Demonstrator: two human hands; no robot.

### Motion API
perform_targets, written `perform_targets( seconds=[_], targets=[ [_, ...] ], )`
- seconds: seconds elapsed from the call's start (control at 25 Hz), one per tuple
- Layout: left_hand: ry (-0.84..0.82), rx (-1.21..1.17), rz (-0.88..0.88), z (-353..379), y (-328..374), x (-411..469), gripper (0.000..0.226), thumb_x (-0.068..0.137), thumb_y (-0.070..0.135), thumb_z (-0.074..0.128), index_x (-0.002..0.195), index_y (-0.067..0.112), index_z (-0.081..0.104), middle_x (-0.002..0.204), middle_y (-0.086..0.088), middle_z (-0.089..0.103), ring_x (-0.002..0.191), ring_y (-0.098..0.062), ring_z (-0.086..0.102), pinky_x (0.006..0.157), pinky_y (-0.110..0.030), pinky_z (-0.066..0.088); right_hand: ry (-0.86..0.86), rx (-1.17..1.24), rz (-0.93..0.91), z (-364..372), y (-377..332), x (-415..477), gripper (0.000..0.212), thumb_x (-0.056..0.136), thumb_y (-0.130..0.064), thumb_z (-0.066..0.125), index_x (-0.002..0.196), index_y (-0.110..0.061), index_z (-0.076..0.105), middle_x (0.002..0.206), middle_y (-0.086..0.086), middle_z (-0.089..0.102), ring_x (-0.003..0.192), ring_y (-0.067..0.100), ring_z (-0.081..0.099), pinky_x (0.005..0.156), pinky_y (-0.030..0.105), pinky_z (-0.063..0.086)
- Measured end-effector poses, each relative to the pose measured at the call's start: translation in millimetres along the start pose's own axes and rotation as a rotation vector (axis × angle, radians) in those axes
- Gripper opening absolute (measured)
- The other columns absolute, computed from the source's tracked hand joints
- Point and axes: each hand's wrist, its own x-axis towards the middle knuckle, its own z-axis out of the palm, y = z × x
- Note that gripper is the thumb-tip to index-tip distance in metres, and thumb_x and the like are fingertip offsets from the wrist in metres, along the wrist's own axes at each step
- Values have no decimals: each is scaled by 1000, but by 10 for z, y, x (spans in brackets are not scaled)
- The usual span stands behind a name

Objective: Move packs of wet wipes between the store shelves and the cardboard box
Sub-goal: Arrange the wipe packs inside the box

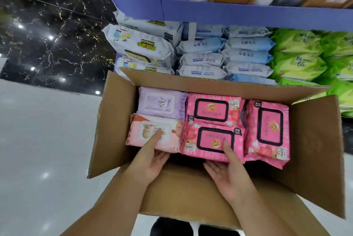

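Left hand [150, 161] pinches pale pack [172, 140], right hand [227, 174] pink pack [206, 136], seemingly thumb-on-top.

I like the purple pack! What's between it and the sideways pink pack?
Head view: another pink pack lies between the purple pack and the sideways pink pack.

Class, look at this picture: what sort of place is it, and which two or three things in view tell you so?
Most likely a shop aisle: a blue shelf holds stacked wipes packs sorted by kind, pink packs in the cardboard box carry price stickers, and the floor is glossy.
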Motion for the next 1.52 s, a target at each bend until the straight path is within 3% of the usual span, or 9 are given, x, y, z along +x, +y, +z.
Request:
perform_targets(
  seconds=[0.28,0.48,0.6,0.8,0.96,1.16,1.28,1.4,1.52],
  targets=[
    [78,95,5,23,32,-461,39,87,29,78,120,20,60,108,-11,76,104,-26,70,95,-46,56,116,-114,-159,-25,-71,-376,39,78,-36,76,115,-30,64,116,8,73,108,29,66,95,50,51],
    [-60,305,187,72,242,-1259,51,87,21,77,133,25,57,117,-1,76,106,-24,74,85,-48,61,-13,-191,-300,-53,-423,-1118,36,89,-29,67,125,-28,60,115,4,74,107,26,70,90,52,55],
    [-71,518,327,245,569,-1939,52,82,20,82,128,22,57,115,1,76,97,-23,76,73,-41,61,-100,-268,-357,78,-755,-1686,50,88,-25,69,135,-20,55,121,9,71,110,28,69,89,49,56],
    [-158,740,482,718,1085,-3497,45,81,9,82,117,22,60,110,-2,73,81,-22,77,59,-39,62,-219,-377,-490,483,-1405,-3028,25,89,-10,68,113,-18,65,107,11,76,94,29,74,75,43,60],
    [-147,925,692,983,1377,-4737,44,74,6,88,104,26,62,100,-1,73,68,-14,75,53,-34,60,-273,-501,-607,810,-1866,-4074,34,83,-13,78,114,-15,64,106,14,76,89,33,75,78,51,60],
    [-91,999,929,1144,1875,-5704,52,69,13,92,109,23,61,97,-1,74,68,-14,75,54,-31,59,-374,-612,-718,1319,-2316,-4960,38,83,-18,79,117,-13,64,103,11,77,87,35,75,75,52,61],
    [-78,1151,1106,1225,2326,-5992,59,61,29,95,109,32,61,97,7,73,73,-3,71,61,-22,54,-352,-706,-812,1668,-2467,-5262,37,78,-24,85,109,-16,67,99,10,77,83,34,75,75,55,60],
    [-110,1302,1254,1381,2826,-6220,65,57,38,94,111,40,58,97,17,70,78,5,66,68,-21,51,-316,-855,-947,2057,-2620,-5518,41,75,-25,87,111,-21,67,99,3,77,80,24,76,70,45,62],
    [-133,1442,1365,1561,3402,-6381,75,54,50,90,119,43,53,102,19,66,84,0,65,75,-26,54,-205,-1096,-1135,2602,-2858,-5751,65,72,-37,87,129,-24,56,130,-7,64,101,15,68,82,35,58]
  ],
)
